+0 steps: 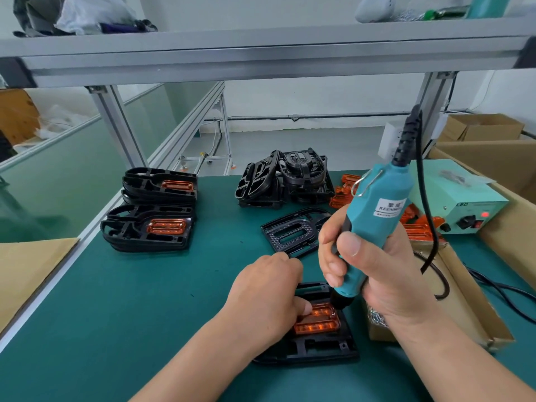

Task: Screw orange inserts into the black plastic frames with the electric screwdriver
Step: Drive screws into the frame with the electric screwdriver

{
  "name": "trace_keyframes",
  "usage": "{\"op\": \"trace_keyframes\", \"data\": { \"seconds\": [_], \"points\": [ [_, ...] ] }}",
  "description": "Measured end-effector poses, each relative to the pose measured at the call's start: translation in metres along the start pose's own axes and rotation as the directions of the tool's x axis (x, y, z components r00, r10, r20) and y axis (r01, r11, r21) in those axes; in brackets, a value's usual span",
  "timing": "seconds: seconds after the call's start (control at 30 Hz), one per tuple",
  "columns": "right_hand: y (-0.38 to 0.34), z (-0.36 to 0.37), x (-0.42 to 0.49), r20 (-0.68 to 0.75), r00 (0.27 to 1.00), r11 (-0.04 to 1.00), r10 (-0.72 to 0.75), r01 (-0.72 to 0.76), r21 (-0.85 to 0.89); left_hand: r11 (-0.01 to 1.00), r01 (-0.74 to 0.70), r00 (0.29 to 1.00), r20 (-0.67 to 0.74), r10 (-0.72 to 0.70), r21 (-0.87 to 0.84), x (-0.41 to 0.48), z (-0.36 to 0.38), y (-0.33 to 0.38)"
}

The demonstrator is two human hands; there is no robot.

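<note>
Orange insert (317,322) in black frame (319,348) (left hand (264,297) gripping), right hand (385,274) clasping screwdriver (377,216)

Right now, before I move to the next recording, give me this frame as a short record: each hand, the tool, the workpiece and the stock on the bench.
left hand: holds the black plastic frame on the green bench mat, thumb on its translucent orange insert
right hand: grips the teal electric screwdriver, tip down at the insert's far right corner
finished stacks: two, far left, inserts fitted on top
bare frames pile: far centre, loose orange inserts beside it
pale green power box: right, red lamp lit
</note>
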State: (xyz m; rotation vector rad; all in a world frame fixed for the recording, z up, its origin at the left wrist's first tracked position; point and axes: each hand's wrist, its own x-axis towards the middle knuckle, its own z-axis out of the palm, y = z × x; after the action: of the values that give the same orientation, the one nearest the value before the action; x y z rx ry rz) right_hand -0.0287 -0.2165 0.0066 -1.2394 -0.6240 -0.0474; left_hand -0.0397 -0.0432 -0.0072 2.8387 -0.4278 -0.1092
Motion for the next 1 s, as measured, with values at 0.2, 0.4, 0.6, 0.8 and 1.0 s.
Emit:
{"op": "trace_keyframes", "data": {
  "seconds": [0.2, 0.4, 0.6, 0.8, 1.0],
  "points": [
    [-0.021, -0.008, 0.012, -0.054, 0.990, 0.981, -0.134, 0.140, 0.136, 0.999, -0.016, 1.000, 0.015, 0.015, 0.032, 0.000, -0.003, 0.002],
    [-0.002, -0.026, 0.012, -0.368, 0.930, 0.971, 0.017, 0.072, 0.226, 0.995, -0.042, 0.998, 0.037, 0.045, -0.091, 0.000, 0.002, -0.013],
    [0.013, -0.040, 0.011, -0.451, 0.889, 0.949, 0.077, 0.073, 0.306, 0.936, -0.035, 0.998, -0.064, 0.013, -0.351, 0.003, 0.001, -0.026],
    [0.018, -0.040, 0.011, -0.466, 0.878, 0.934, 0.109, 0.071, 0.351, 0.652, 0.003, 0.996, -0.060, -0.073, -0.758, 0.006, -0.003, -0.031],
    [0.018, -0.041, 0.011, -0.483, 0.867, 0.914, 0.120, 0.093, 0.395, 0.412, 0.037, 0.997, 0.007, -0.074, -0.910, 0.006, -0.004, -0.027]
  ]
}}
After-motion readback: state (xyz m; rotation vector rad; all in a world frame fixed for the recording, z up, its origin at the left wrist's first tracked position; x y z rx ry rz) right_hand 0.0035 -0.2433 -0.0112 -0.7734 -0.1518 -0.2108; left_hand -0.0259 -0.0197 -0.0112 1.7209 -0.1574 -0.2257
